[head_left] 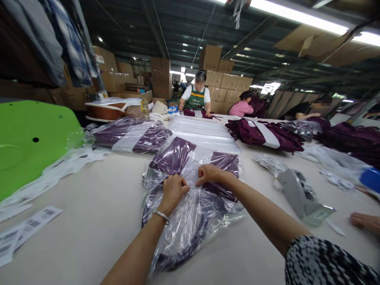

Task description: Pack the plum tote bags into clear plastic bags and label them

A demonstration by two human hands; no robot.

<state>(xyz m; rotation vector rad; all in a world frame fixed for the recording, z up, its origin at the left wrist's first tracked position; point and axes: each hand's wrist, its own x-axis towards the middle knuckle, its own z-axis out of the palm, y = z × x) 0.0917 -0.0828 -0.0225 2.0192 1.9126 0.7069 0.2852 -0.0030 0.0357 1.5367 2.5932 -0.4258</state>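
A folded purple and white garment in a clear plastic bag (190, 198) lies on the table in front of me. My left hand (173, 190) presses down on the middle of the bag with its fingers curled, pinching the plastic. My right hand (209, 174) rests beside it, fingertips gripping the same fold of plastic. A silver bangle sits on my left wrist. Both hands nearly touch over the bag's centre.
A grey tape dispenser (299, 196) stands to the right. Barcode label strips (26, 227) lie at left beside a green board (29, 142). More bagged garments (133, 134) and a stack of clear bags (204, 132) lie beyond. Other people work at the far side; another person's hand (366, 221) rests at right.
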